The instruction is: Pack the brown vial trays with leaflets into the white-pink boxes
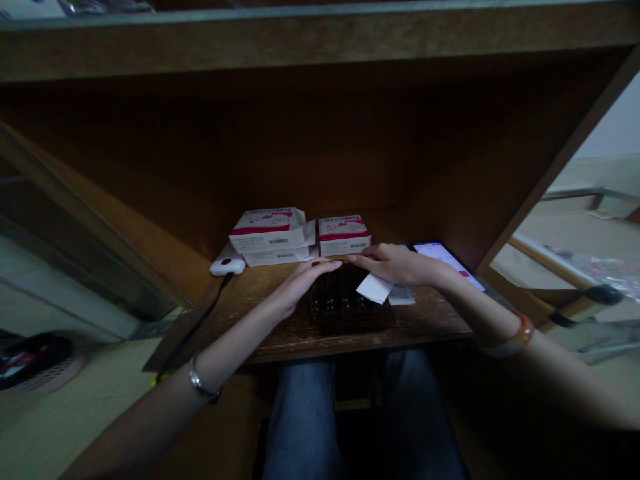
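A dark brown, glossy tray of ampoule-like tubes (pixel 345 308) lies at the front of the wooden shelf. My left hand (pixel 305 281) reaches along its left side, fingers curled together at the far edge beside a small reddish-brown bit. From the other side my right hand (pixel 393 264) comes over the tray's far right corner, its fingertips close to the left ones. A white folded paper (pixel 375 288) sticks out from beneath the right hand, seemingly held by it. Under that hand's edge is a greyish printed sheet (pixel 403 295). The undersides of both hands are hidden.
Behind stand two stacked white-and-pink boxes (pixel 270 239), the top one with flaps open, and another such box (pixel 344 235). A white device (pixel 228 261) with a black cable is at left. A lit phone (pixel 447 261) lies at right. Wooden walls enclose the shelf.
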Tool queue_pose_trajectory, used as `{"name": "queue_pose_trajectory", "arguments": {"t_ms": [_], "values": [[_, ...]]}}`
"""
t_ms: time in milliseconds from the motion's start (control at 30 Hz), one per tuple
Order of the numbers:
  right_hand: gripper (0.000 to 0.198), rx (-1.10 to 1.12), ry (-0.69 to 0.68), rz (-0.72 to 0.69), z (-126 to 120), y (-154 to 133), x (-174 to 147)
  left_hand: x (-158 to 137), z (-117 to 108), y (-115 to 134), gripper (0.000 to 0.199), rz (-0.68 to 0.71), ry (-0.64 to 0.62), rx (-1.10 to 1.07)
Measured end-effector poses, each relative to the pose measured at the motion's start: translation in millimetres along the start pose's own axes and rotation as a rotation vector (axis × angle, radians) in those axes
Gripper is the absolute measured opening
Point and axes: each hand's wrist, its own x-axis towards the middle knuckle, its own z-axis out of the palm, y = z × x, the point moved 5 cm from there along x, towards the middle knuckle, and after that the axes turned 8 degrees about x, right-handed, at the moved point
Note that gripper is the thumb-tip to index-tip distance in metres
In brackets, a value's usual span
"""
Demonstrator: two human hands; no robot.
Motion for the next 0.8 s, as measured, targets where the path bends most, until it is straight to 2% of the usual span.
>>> {"name": "queue_pose_trajectory", "arguments": {"t_ms": [233, 400, 600, 800], "values": [[0.057, -0.065, 0.135, 0.248, -35.8, 27.8, -3.7, 1.3, 7.0, -8.0, 0.031, -0.020, -0.057, -0.112], [0.053, -0.272, 0.153, 0.419, -39.4, 50.8, 2.5, 0.9, 5.8, -15.0, 0.031, -0.065, -0.027, -0.181], [0.052, -0.379, 0.207, 0.486, -32.8, 65.4, 8.1, -0.3, 7.7, -18.9, 0.042, -0.093, -0.007, -0.270], [0.047, -0.402, 0.319, 0.451, -33.0, 66.7, 5.9, -3.3, 10.7, -15.5, 0.046, -0.099, 0.020, -0.291]]}}
